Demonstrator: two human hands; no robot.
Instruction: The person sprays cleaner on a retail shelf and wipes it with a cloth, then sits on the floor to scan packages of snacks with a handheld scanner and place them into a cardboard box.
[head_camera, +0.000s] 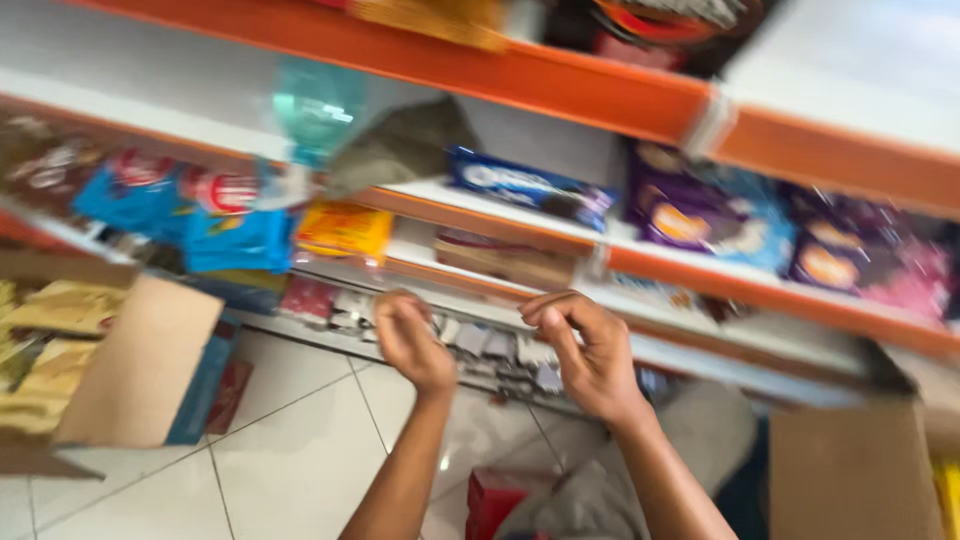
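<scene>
Both hands are curling their fingers in, the left hand (412, 340) and the right hand (585, 350), seeming empty. Just behind them, small flat shiny packets (500, 350) are lying on the low white shelf (700, 355).

Your hands are nearest a row of small packets (480, 345), pale and dark, standing side by side on the lowest shelf (700, 355). Blur hides their detail. They sit just behind your raised fingers.

Orange-edged white shelves (560, 85) stand over a pale tiled floor (300, 450) in bright, even light.
</scene>
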